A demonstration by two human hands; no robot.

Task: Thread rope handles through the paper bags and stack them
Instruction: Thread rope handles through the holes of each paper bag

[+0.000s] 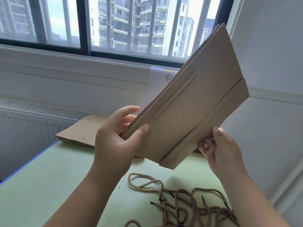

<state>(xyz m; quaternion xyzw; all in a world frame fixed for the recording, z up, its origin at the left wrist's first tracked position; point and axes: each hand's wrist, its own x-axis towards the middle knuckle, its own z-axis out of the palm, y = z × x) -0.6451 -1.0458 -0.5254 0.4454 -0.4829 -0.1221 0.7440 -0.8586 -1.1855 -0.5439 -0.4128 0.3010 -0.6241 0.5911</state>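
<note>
I see the pale green bench with a blue rim (49,177) below me; it carries everything that is not in the hands.

The flat brown paper bag (196,112) is held up in the air above the middle of the bench, tilted, with its folded bottom toward the right and its mouth toward the left. It does not touch the bench.

A loose tangle of beige ropes with black tips (188,203) lies near the front edge, toward the right corner.

A low stack of flat brown paper bags (85,130) lies at the far edge, partly hidden behind the raised bag. A small dark hole (83,138) shows in its top sheet.

My left hand (114,140) grips the bag at its mouth end: the thumb presses on the front face, and the fingers curl behind and between the layers.

My right hand (221,149) pinches the bag's lower edge beside the folded bottom, thumb in front and fingers behind.

One beige rope handle (177,94) lies flat along the front face of the bag, close to the mouth edge.
</note>
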